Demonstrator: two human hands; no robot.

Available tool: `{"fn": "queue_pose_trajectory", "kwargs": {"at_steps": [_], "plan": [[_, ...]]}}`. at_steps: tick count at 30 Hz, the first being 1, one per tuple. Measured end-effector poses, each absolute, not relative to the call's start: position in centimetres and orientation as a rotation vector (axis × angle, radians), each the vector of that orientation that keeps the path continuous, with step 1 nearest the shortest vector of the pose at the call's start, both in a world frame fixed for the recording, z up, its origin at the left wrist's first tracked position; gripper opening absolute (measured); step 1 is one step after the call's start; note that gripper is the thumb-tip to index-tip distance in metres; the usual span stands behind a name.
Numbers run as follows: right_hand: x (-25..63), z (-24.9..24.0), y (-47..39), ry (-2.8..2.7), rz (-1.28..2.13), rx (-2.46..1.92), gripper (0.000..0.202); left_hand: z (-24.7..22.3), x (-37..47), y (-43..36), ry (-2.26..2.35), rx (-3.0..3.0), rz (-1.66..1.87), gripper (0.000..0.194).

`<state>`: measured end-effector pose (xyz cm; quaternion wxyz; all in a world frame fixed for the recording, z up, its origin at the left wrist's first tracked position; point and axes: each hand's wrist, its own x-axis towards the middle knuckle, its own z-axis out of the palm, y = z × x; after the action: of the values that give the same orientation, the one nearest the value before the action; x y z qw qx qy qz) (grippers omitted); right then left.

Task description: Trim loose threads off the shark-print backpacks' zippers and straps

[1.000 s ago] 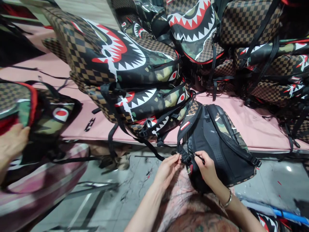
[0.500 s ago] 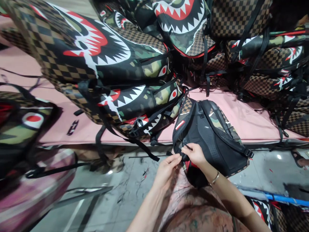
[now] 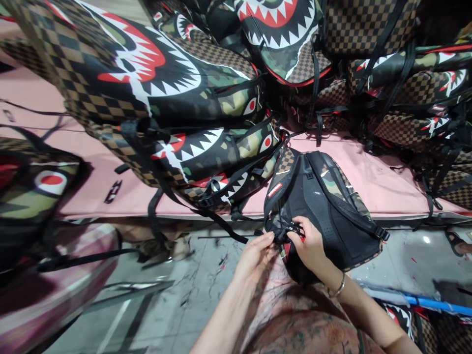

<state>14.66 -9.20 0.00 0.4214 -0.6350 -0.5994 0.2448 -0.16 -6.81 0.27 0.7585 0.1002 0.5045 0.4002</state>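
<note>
A black-backed backpack (image 3: 311, 196) with checkered and camouflage sides lies back panel up, half on the pink table and half over its front edge. At its near left corner, my left hand (image 3: 255, 253) pinches a black strap (image 3: 279, 235) between thumb and fingertips. Just right of it, my right hand (image 3: 308, 246) has its thumb and fingers closed round a small black thing with a shiny part (image 3: 294, 227); its kind cannot be made out. Red material shows under the right fingers. Both hands are close together at the bag's edge.
Shark-mouth backpacks (image 3: 177, 93) are piled on the pink table (image 3: 114, 162) to the left, and more bags (image 3: 409, 93) stand behind and right. A plaid-covered thing (image 3: 70, 275) is at lower left. Bags beside a blue pole (image 3: 435, 305) lie at lower right, over the grey floor (image 3: 199, 280).
My right hand has shifted slightly right and turned, showing more of the black thing in its fingers. My left hand stays nearly in place at the strap.
</note>
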Motion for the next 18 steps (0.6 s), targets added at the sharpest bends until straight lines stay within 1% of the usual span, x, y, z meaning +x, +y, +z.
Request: {"fn": "queue_pose_trajectory", "kwargs": {"at_steps": [3, 6, 14, 18], "plan": [[15.4, 0.0, -10.4, -1.788, 0.399, -1.635, 0.025, 0.1, -0.2, -6.6, 1.09, 0.169, 0.862, 0.006], [15.9, -0.3, -10.9, -1.985, 0.256, -1.674, 0.029, -0.1, -0.2, -6.5, 1.089, 0.119, 0.862, 0.01], [15.7, -0.3, -10.5, -2.168, 0.071, -1.722, 0.027, 0.2, -0.1, -6.6, 1.09, 0.109, 0.864, 0.012], [15.7, -0.4, -10.4, -2.189, 0.045, -1.719, 0.024, 0.3, -0.1, -6.6, 1.091, 0.113, 0.864, 0.012]]}}
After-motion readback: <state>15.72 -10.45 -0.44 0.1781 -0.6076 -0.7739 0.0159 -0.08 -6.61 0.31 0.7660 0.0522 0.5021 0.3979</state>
